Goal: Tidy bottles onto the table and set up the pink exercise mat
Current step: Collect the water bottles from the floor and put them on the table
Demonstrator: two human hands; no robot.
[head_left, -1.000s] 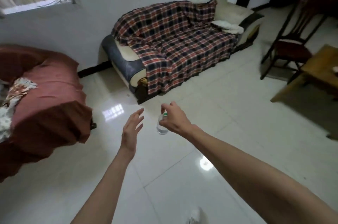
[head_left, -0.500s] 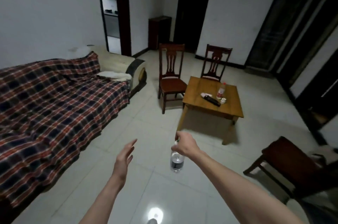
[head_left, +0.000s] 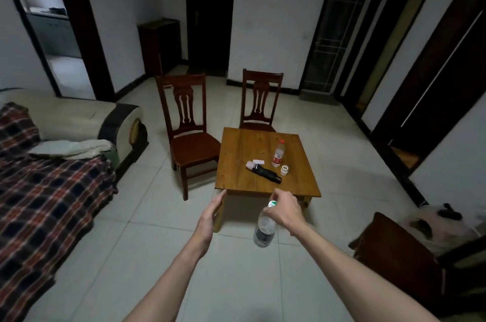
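My right hand point(head_left: 285, 210) grips a clear plastic bottle point(head_left: 264, 229) by its green-capped neck; the bottle hangs down over the tiled floor, just short of the low wooden table point(head_left: 242, 177). My left hand point(head_left: 211, 212) is held out flat with fingers apart, holding nothing, near the table's front left corner. On the table stands a second bottle point(head_left: 278, 154) with a red cap and red label. No pink mat is in view.
A black folded umbrella point(head_left: 264, 173), a small white roll point(head_left: 284, 170) and a paper slip point(head_left: 258, 162) lie on the table. Two wooden chairs point(head_left: 188, 135) stand behind it. A plaid-covered sofa point(head_left: 44, 190) is at left, another chair point(head_left: 399, 256) at lower right.
My view has swung right from the sofa toward the table, and I have come closer to it. The bottle stays in my right hand; the left hand remains open.
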